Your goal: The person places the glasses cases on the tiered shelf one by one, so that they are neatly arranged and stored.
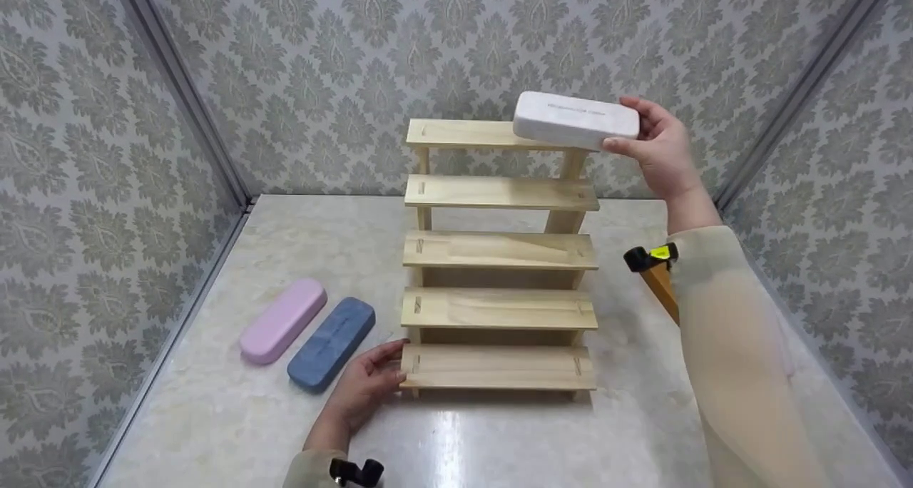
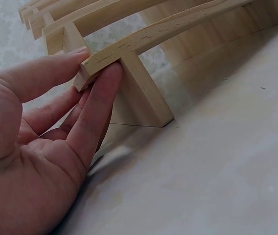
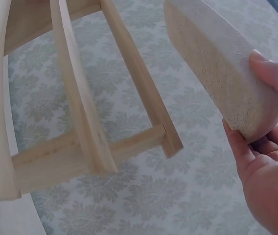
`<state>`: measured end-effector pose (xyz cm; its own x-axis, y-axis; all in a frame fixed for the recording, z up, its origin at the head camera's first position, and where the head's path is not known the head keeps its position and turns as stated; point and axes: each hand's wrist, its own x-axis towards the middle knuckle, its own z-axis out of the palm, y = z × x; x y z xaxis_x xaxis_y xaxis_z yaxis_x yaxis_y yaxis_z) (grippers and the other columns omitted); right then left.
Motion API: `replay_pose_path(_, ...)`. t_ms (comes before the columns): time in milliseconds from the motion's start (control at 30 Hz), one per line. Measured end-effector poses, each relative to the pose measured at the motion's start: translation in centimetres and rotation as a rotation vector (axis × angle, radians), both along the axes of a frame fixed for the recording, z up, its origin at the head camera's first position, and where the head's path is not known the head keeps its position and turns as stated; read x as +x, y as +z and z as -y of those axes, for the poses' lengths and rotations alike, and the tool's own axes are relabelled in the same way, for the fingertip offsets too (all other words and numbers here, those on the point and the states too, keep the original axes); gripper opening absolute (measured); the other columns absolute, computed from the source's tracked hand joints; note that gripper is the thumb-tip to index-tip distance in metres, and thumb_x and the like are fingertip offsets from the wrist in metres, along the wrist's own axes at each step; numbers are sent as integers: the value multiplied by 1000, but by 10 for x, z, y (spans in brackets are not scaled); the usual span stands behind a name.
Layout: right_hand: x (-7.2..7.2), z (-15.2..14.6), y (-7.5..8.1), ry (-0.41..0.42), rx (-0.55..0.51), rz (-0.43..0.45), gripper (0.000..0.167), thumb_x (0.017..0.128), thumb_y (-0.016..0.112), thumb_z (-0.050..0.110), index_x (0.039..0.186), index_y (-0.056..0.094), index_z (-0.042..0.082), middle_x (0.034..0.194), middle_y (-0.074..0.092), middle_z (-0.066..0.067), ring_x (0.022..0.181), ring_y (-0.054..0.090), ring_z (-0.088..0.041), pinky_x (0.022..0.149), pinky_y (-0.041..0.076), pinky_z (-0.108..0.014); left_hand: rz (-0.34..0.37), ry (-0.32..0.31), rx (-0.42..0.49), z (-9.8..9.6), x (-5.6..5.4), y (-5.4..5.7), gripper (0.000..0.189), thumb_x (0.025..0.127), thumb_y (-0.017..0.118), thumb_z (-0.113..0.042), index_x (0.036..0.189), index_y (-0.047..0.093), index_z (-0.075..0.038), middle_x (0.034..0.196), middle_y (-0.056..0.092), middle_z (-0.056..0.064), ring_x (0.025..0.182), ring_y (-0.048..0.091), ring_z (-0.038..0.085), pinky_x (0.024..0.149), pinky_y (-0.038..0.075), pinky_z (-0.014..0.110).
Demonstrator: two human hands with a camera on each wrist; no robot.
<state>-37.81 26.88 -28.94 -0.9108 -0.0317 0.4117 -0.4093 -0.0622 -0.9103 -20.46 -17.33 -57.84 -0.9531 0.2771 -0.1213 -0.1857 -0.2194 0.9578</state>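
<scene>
Head view: the person's right hand (image 1: 663, 145) grips the right end of a white case (image 1: 576, 119), thumb on the near side, fingers behind. Case is at the top of a five-step wooden rack (image 1: 499, 250), overlapping the right part of the top board (image 1: 460, 133) from this angle. Print on its lid, too small to read. Left hand (image 1: 364, 388) is down low, pinching the left end of the lowest board (image 1: 499, 367). Pink case (image 1: 284, 322) and blue case (image 1: 332, 344) lie side by side, slanted, on the table (image 1: 235, 438) left of the rack; blue one is nearer the left hand. Patterned walls (image 1: 335, 81) behind and on both sides.

Left wrist view: same pinch, closer. Digits above and below the board's end, just beside the support post (image 2: 144, 93), which stands on the table.

Right wrist view: white case is held in the air, tilted, thumb on top, other fingers around the end and underneath. Wall pattern shows between case and rack, so a visible gap here. Case side carries fine dark marks.
</scene>
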Motion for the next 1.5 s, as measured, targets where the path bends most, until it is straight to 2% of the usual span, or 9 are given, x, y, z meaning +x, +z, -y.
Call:
replay_pose_path(333,-23,35,8,-19,142,85,67,81,81,-5,142,55,1,118,65,-1,107,61,-13,87,54,-16,-25,-17,0,1,1,1,71,89,68,5,152,35,13,133,60,10,114,64,13,93,58,25)
replay_pose_path(633,-34,58,12,-44,274,139,68,82,83,2,144,54,5,134,61,-6,118,58,-15,97,50,-18,-14,0,-12,1,0,2,71,88,69,5,152,38,11,128,61,8,112,64,15,92,59,25)
replay_pose_path(900,-45,70,11,-26,316,195,72,85,78,-2,149,46,2,145,56,-14,121,57,-16,107,48,-24,-14,-2,-10,2,0,1,71,88,69,4,151,38,12,126,61,7,112,65,15,91,59,25)
replay_pose_path(1133,-50,75,16,-61,330,208,70,85,80,0,147,47,-1,139,55,-12,122,55,-18,112,46,-28,-22,-9,14,1,-1,-1,71,89,68,5,152,35,13,125,62,4,112,64,15,90,59,27)
replay_pose_path(1500,-56,76,13,-95,417,216,74,89,78,4,153,43,-1,155,49,-19,141,51,-26,120,41,-30,-8,-3,-7,1,-1,-1,72,88,69,5,152,36,12,124,62,5,109,66,15,89,61,28)
